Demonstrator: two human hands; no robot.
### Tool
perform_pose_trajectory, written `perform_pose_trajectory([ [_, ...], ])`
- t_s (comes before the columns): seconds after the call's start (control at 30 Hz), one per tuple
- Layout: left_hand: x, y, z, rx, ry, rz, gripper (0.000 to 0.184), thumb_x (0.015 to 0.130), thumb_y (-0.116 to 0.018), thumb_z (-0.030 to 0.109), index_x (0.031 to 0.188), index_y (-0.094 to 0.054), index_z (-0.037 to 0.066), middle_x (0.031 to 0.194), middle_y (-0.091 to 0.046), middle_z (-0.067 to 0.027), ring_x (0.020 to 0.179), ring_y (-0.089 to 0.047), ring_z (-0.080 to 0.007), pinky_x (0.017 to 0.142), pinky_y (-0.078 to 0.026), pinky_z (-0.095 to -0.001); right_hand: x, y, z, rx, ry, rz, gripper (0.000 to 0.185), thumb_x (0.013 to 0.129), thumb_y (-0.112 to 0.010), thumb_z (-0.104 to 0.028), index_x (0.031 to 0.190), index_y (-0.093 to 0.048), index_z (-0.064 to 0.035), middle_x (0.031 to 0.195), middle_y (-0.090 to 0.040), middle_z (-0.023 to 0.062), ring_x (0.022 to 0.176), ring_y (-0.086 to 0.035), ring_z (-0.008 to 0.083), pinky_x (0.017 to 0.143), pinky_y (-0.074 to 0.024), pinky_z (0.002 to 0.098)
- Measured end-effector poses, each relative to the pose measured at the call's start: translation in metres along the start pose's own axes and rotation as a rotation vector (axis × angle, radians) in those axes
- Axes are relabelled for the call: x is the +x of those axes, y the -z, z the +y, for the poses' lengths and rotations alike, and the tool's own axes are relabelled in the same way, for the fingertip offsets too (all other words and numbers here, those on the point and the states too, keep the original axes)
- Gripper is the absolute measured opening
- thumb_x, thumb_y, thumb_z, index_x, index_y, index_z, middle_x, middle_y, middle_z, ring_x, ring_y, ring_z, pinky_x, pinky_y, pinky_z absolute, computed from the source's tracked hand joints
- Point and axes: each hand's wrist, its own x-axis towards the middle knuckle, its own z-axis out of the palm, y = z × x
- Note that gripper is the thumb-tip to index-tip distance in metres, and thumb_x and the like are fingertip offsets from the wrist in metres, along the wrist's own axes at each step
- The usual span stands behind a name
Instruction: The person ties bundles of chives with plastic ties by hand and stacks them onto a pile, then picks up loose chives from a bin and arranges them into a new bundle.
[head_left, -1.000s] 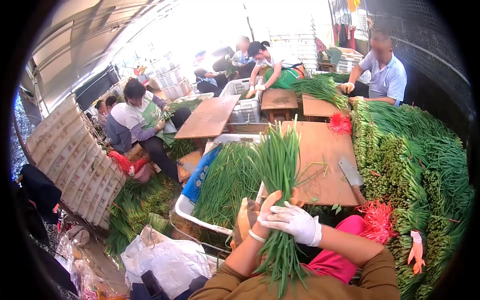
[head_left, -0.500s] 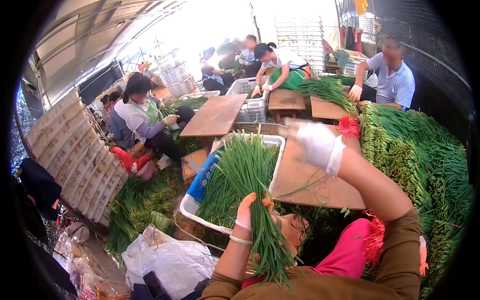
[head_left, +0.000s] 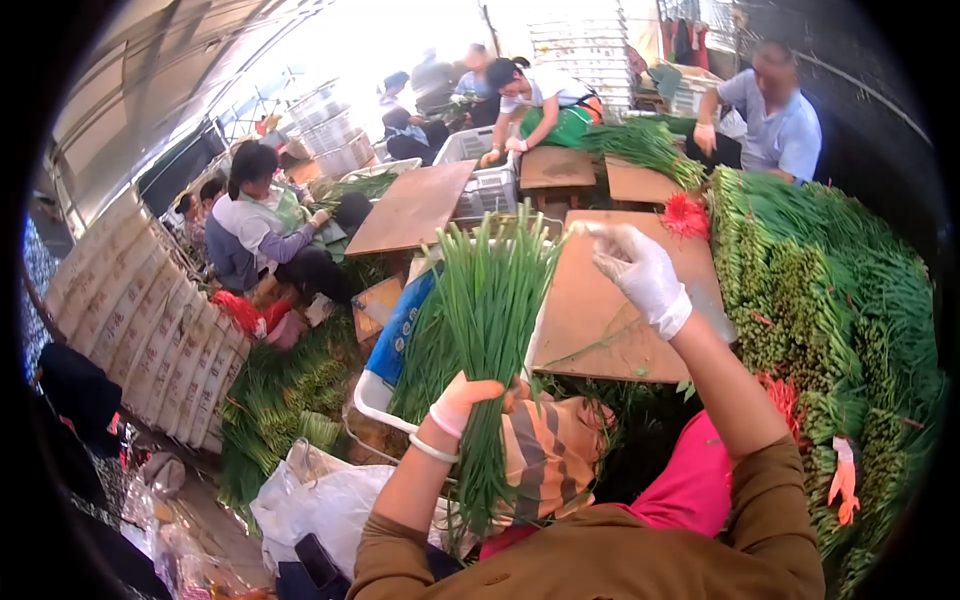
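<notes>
My left hand point(head_left: 468, 402), in an orange-tipped glove with white bands at the wrist, is wrapped round a thick bunch of garlic chives point(head_left: 492, 310). The bunch stands nearly upright, pale ends up, leaves hanging below the fist. My right hand point(head_left: 640, 272), in a white glove, is raised to the right of the bunch's top, above a brown board point(head_left: 610, 330). Its fingers are bent together near the stalk ends; whatever they pinch is too small to make out. Behind the bunch, a white crate point(head_left: 375, 400) holds more loose chives point(head_left: 425, 355).
Stacked chive bundles point(head_left: 790, 300) rise at the right, with red ties point(head_left: 686, 215) on the board's far corner. More bundles point(head_left: 290, 395) lie at left beside stacked crates point(head_left: 150, 310). A white sack point(head_left: 320, 500) and a phone point(head_left: 318, 562) are near my left side. Several people work beyond.
My right hand has slowed from a blur and lowered slightly, now closer to the bunch's top. My left hand has shifted a little left with the chives, which stand straighter. The view has tilted.
</notes>
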Motion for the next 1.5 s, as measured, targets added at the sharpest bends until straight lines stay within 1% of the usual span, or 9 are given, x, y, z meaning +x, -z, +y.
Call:
perform_pose_trajectory([
  [0.2, -0.015, -0.037, -0.009, 0.237, 0.154, 0.079, 0.048, 0.065, -0.063, 0.009, 0.111, -0.057, -0.002, 0.088, -0.059, -0.0077, 0.068, -0.057, -0.0153, 0.06, -0.048, -0.0289, -0.002, 0.0, 0.016, -0.354, 0.408, 0.135, 0.042, 0.069, -0.076, -0.02, 0.11, -0.066, -0.0148, 0.111, -0.062, 0.0111, 0.107, -0.056, 0.0309, 0.094, -0.0437, 0.0376],
  [0.47, -0.016, -0.023, -0.019, 0.057, -0.053, 0.23, 0.034, 0.072, -0.064, 0.014, 0.103, -0.059, 0.0, 0.083, -0.063, -0.0097, 0.068, -0.061, -0.0199, 0.061, -0.051, -0.0324, -0.007, 0.062, 0.047, 0.705, -0.138, 0.422, 0.01, 0.089, -0.059, -0.009, 0.093, -0.065, -0.0022, 0.096, -0.068, 0.0061, 0.094, -0.061, 0.0146, 0.091, -0.0444, 0.0311],
  [0.53, 0.017, 0.02, -0.017, -0.451, 0.052, 0.428, 0.03, 0.078, -0.064, 0.022, 0.101, -0.061, 0.003, 0.077, -0.065, -0.0093, 0.066, -0.062, -0.0214, 0.062, -0.052, -0.0327, -0.031, 0.021, 0.04, 0.587, -0.047, 0.239, 0.007, 0.088, -0.057, -0.003, 0.085, -0.063, -0.002, 0.089, -0.067, 0.0061, 0.085, -0.06, 0.0126, 0.084, -0.0467, 0.029],
  [0.77, 0.089, 0.019, -0.018, -0.419, -0.04, 0.32, 0.028, 0.084, -0.059, 0.024, 0.097, -0.061, 0.0, 0.088, -0.066, -0.0129, 0.075, -0.064, -0.0261, 0.067, -0.054, -0.0372, -0.073, -0.11, 0.025, 0.313, 0.111, -0.222, 0.021, 0.081, -0.063, -0.008, 0.101, -0.063, -0.0041, 0.098, -0.066, 0.0093, 0.09, -0.064, 0.0258, 0.08, -0.0494, 0.0323],
  [0.9, 0.115, 0.016, -0.016, -0.368, -0.051, 0.303, 0.025, 0.085, -0.057, 0.02, 0.101, -0.06, 0.001, 0.094, -0.065, -0.0123, 0.079, -0.064, -0.0259, 0.071, -0.054, -0.0364, -0.063, -0.093, 0.015, 0.529, 0.002, -0.084, 0.022, 0.081, -0.062, -0.009, 0.103, -0.062, -0.0031, 0.102, -0.066, 0.01, 0.089, -0.064, 0.0249, 0.081, -0.0491, 0.0324],
  [1.07, 0.166, 0.02, 0.023, 1.013, -0.549, 0.616, 0.057, 0.068, -0.066, 0.011, 0.123, -0.051, 0.007, 0.098, -0.066, -0.0158, 0.084, -0.065, -0.0282, 0.073, -0.052, -0.0384, -0.08, -0.068, 0.013, 0.758, -0.244, -0.079, 0.028, 0.087, -0.059, -0.003, 0.114, -0.056, 0.0008, 0.097, -0.064, 0.0108, 0.089, -0.064, 0.017, 0.082, -0.0492, 0.0273],
  [1.13, 0.158, -0.018, 0.084, 1.754, -0.204, 0.703, 0.074, 0.069, -0.066, 0.016, 0.137, -0.037, 0.021, 0.105, -0.064, -0.0188, 0.089, -0.064, -0.0356, 0.078, -0.051, -0.0438, -0.099, -0.058, 0.029, 0.711, -0.258, -0.045, 0.028, 0.088, -0.057, 0.0, 0.116, -0.053, 0.0027, 0.093, -0.063, 0.0081, 0.09, -0.062, 0.0136, 0.082, -0.0491, 0.026],
  [1.2, 0.162, -0.015, 0.118, 2.209, -0.45, 0.525, 0.061, 0.077, -0.06, 0.011, 0.134, -0.042, 0.022, 0.09, -0.065, -0.0143, 0.082, -0.065, -0.0326, 0.071, -0.051, -0.0436, -0.118, -0.049, 0.042, 0.682, -0.326, -0.01, 0.028, 0.087, -0.058, 0.0, 0.115, -0.054, 0.003, 0.092, -0.063, 0.0076, 0.089, -0.063, 0.0137, 0.082, -0.049, 0.0261],
  [1.5, 0.178, 0.0, 0.177, 2.508, -0.272, 0.372, 0.055, 0.083, -0.054, 0.007, 0.134, -0.038, 0.02, 0.097, -0.066, -0.0128, 0.089, -0.067, -0.0281, 0.072, -0.053, -0.0411, -0.196, -0.027, 0.095, 0.555, -0.488, -0.126, 0.013, 0.086, -0.058, 0.003, 0.099, -0.059, 0.0039, 0.086, -0.064, 0.0088, 0.081, -0.061, 0.0143, 0.076, -0.0495, 0.0268],
])
